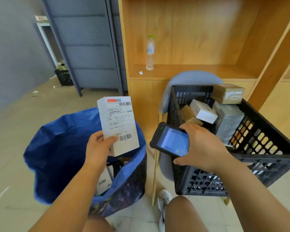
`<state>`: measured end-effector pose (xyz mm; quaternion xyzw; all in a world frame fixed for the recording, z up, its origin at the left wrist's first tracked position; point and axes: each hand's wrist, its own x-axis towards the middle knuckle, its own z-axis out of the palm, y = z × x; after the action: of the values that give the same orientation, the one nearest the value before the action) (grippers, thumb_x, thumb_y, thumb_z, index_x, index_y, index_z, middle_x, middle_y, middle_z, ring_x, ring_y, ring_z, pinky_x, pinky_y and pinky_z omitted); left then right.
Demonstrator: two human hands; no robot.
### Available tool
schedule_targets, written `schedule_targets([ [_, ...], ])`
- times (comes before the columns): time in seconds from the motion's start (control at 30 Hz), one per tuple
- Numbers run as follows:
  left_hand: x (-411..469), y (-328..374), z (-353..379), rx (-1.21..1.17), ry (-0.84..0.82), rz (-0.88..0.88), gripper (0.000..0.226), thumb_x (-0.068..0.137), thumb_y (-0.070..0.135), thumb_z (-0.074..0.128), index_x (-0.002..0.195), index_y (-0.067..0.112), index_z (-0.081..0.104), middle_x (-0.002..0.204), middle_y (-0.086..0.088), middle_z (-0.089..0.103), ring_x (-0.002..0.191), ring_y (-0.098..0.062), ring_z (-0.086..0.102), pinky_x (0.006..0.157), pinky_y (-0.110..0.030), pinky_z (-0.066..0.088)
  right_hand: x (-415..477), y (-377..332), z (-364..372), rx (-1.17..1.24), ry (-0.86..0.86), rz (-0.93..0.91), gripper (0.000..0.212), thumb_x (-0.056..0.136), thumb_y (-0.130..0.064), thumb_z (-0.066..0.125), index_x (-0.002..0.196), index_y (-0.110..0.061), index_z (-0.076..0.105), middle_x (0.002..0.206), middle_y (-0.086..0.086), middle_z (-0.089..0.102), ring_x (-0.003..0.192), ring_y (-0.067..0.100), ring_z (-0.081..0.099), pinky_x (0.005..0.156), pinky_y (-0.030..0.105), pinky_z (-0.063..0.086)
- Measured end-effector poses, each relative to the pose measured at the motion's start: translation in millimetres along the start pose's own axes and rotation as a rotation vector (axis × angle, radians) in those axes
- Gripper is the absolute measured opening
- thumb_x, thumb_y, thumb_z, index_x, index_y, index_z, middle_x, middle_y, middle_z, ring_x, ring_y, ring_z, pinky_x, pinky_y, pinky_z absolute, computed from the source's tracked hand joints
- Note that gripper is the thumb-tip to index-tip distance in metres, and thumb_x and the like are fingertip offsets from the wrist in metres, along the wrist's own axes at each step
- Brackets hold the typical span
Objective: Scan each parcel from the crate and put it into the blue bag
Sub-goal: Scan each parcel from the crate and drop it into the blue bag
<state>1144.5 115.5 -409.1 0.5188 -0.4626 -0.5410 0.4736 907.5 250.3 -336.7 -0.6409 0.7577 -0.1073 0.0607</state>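
My left hand (97, 148) grips a white parcel (118, 124) by its lower left corner, label side up, above the open blue bag (60, 148). My right hand (203, 146) holds a black handheld scanner (170, 140) with a lit screen, just right of the parcel and in front of the black crate (264, 153). The crate sits on a grey chair (191, 77) and holds several boxed parcels, white, grey and brown (203, 111). Inside the bag lies at least one white parcel (104, 181).
A wooden shelf unit (199, 71) stands behind the crate with a clear plastic bottle (150, 52) on it. A grey metal rack (84, 47) and a small black bin (64, 77) stand at the back left. My shoe (164, 198) is on the tiled floor.
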Motion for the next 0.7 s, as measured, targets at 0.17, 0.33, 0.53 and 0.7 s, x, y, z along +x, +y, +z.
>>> schedule_targets([
  [0.17, 4.1, -5.6, -17.8, 0.022, 0.051, 0.031, 0.042, 0.081, 0.004, 0.073, 0.117, 0.008, 0.054, 0.111, -0.002, 0.069, 0.100, -0.020, 0.067, 0.077, -0.035, 0.056, 8.8, -16.8, 4.0, -0.103, -0.063, -0.045, 0.082, 0.060, -0.050, 0.080, 0.127, -0.021, 0.042, 0.113, -0.002, 0.051, 0.100, 0.021, 0.052, 0.077, 0.037, 0.050],
  [0.33, 8.4, -8.6, -22.8, 0.018, 0.076, 0.053, 0.041, 0.080, 0.004, 0.074, 0.116, 0.010, 0.055, 0.110, -0.001, 0.069, 0.101, -0.019, 0.067, 0.080, -0.036, 0.056, 15.9, -22.1, 5.9, -0.166, -0.076, -0.051, 0.077, 0.057, -0.048, 0.080, 0.119, -0.022, 0.044, 0.106, -0.004, 0.051, 0.094, 0.020, 0.052, 0.070, 0.033, 0.047],
  [0.53, 14.6, -13.2, -24.3, 0.017, 0.087, 0.035, 0.043, 0.080, 0.006, 0.074, 0.117, 0.013, 0.054, 0.114, -0.002, 0.068, 0.104, -0.022, 0.066, 0.087, -0.043, 0.055, 20.0, -24.7, 7.8, -0.190, -0.083, -0.058, 0.074, 0.057, -0.046, 0.079, 0.118, -0.022, 0.043, 0.104, -0.005, 0.051, 0.093, 0.018, 0.052, 0.069, 0.032, 0.045],
  [0.7, 17.3, -14.9, -26.6, 0.007, 0.100, 0.044, 0.036, 0.081, 0.005, 0.073, 0.111, 0.016, 0.055, 0.110, -0.001, 0.069, 0.100, -0.020, 0.067, 0.081, -0.037, 0.056, 24.6, -26.1, 10.7, -0.180, -0.084, -0.082, 0.078, 0.060, -0.047, 0.078, 0.124, -0.022, 0.042, 0.111, -0.005, 0.051, 0.099, 0.018, 0.051, 0.076, 0.032, 0.047],
])
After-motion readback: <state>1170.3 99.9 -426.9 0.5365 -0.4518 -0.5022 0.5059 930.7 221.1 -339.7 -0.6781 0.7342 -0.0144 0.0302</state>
